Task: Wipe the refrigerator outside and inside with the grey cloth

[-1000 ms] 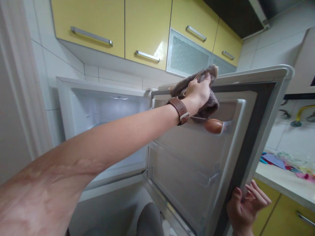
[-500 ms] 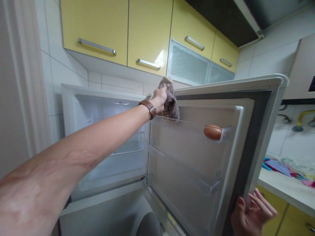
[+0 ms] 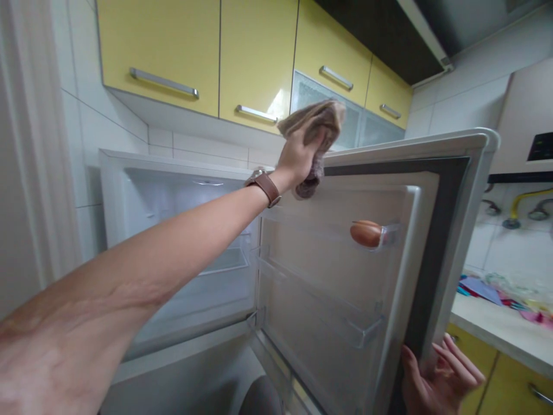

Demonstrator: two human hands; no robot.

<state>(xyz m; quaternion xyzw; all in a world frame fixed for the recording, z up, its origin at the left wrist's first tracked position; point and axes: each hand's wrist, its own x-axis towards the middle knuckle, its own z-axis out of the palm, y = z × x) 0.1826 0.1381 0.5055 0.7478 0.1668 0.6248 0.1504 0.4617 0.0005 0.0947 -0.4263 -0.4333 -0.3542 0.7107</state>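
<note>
My left hand (image 3: 298, 154), with a brown-strapped watch (image 3: 265, 185) on its wrist, clutches a brown cleaning cloth (image 3: 330, 118). Hand and cloth are raised near the upper edge of the open fridge door (image 3: 460, 230); whether the cloth touches the door I cannot tell. Part of the cloth hangs below my fingers. Low on the right, my right hand (image 3: 440, 374) grips the outer edge of that door, thumb on the inner side. A brown egg-shaped thing (image 3: 366, 233) sits in the clear upper door shelf (image 3: 391, 233).
The fridge compartment (image 3: 151, 190) stands open at left, with a clear shelf inside. Yellow wall cabinets (image 3: 164, 34) hang above. To the right, a white counter (image 3: 514, 334) bears colourful cloths or papers (image 3: 481, 290), and a yellow pipe (image 3: 518, 207) runs along the tiles.
My left hand has lifted the cloth up and to the right, from the upper door shelf to the door's top edge. My right hand keeps its hold on the door.
</note>
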